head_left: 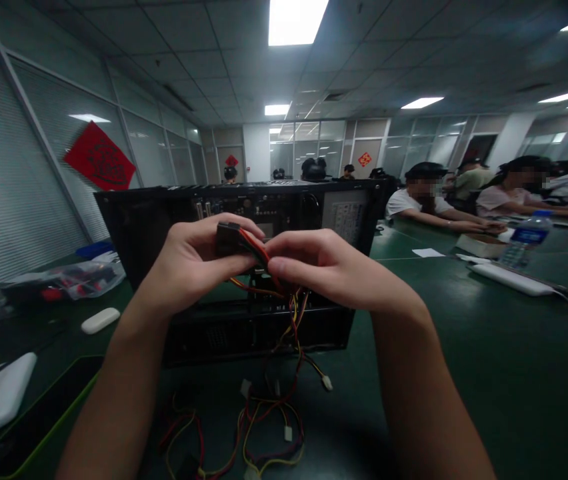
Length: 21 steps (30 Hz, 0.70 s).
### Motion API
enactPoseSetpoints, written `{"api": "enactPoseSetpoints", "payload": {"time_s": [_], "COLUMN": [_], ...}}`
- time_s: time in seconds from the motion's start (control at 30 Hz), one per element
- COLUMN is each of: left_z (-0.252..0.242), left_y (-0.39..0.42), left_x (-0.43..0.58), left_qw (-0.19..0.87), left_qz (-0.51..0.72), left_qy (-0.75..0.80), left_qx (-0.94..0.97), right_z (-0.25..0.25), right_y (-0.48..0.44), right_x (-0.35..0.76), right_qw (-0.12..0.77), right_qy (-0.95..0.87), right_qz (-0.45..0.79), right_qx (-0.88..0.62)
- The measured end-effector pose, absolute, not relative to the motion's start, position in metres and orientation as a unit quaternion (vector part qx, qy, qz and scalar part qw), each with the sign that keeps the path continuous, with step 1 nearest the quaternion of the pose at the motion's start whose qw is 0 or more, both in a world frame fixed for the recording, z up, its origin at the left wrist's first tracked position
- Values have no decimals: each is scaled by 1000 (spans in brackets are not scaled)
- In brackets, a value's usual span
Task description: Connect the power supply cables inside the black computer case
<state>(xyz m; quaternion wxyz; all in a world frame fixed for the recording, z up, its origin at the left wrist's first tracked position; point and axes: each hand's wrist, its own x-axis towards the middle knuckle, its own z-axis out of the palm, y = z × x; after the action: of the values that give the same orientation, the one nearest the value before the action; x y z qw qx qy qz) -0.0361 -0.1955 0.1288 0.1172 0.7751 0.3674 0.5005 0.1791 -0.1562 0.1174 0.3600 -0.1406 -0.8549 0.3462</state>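
Observation:
Between my two hands is a black multi-pin power connector (pixel 229 231) with a bundle of coloured wires (pixel 254 247) running out of it. My left hand (pixel 189 260) is closed around the connector, thumb below and fingers behind. With thumb and fingers, my right hand (pixel 324 263) pinches the wire bundle just beside the connector. Behind them an open black computer case (pixel 139 233) stands on the table, showing a circuit board (pixel 259 205) and a labelled power supply (pixel 345 217). Loose red, yellow and black cables (pixel 244 427) with white plugs (pixel 327 383) trail down in front.
On the left lie a clear plastic bag (pixel 74 280), a white oval case (pixel 100 321), a white device (pixel 1 393) and a green-edged black tray (pixel 49 413). To the right are a water bottle (pixel 529 237), a white power bank-like block (pixel 511 277) and a small box (pixel 481 245). Several people sit beyond.

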Motion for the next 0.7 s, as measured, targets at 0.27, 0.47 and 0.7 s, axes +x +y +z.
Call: {"api": "enactPoseSetpoints", "payload": {"time_s": [0.27,0.47,0.7], "left_z": [127,135,140], "left_y": [-198,-205,-222], "left_x": [-39,-48,-53], "left_qw": [143,140,105], "left_qz": [472,355,284], "left_qy": [385,382,322], "left_qx": [780,842,897], "right_z": [122,124,130], "right_y": [-169,-170,-195], "right_x": [176,190,201], "right_qw": [427,570,672], "right_qy": [-833,-745,-685], "right_qz": [315,304,245], "right_qx": [-156,-164,-137]}}
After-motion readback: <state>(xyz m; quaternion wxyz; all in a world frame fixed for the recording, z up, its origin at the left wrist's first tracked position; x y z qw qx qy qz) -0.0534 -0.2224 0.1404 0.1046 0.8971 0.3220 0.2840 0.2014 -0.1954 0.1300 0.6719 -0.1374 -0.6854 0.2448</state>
